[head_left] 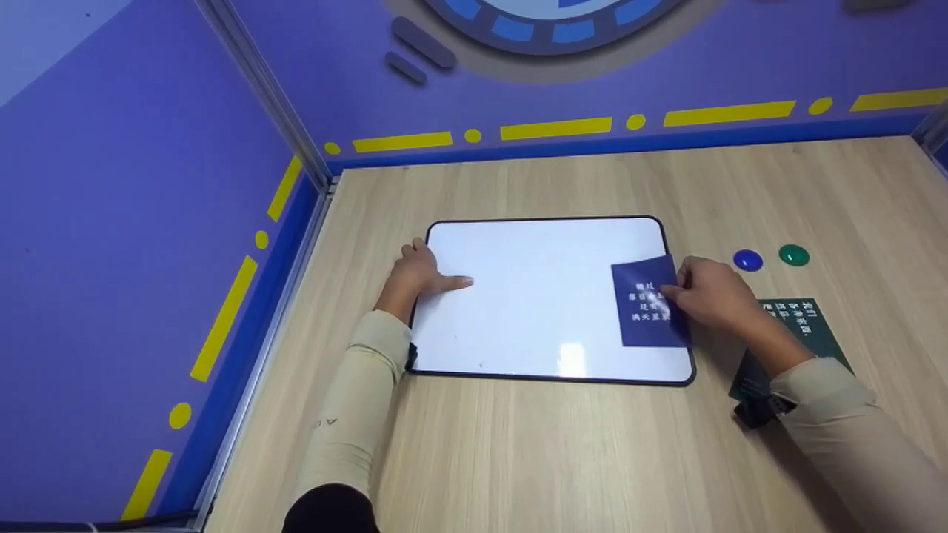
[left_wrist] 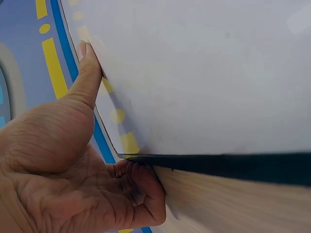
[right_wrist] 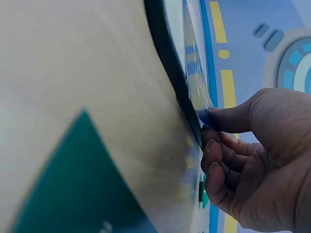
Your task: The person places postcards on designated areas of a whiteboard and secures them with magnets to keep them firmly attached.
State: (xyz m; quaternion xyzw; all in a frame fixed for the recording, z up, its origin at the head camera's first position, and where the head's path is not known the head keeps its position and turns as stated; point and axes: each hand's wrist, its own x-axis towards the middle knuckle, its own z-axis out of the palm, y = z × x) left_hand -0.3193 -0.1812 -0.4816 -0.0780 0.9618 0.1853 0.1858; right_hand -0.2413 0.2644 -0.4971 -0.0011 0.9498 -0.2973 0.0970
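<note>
A whiteboard [head_left: 518,296] with a thin black frame lies on the wooden table. At its left edge my left hand [head_left: 418,270] grips it, the thumb [left_wrist: 90,73] stretched over the white face and the other fingers [left_wrist: 148,187] curled at the rim. My right hand [head_left: 707,292] pinches the right edge of a dark blue card [head_left: 641,326] with white Chinese writing. This card overlaps the right part of the board. In the right wrist view the card's edge [right_wrist: 209,121] bends up between thumb and forefinger.
Beyond the right hand lie a blue round magnet [head_left: 748,260] and a green one [head_left: 794,255]. A dark green card [head_left: 811,333] with white writing lies partly under the right forearm. Purple-blue panels [head_left: 148,244] stand to the left and at the back.
</note>
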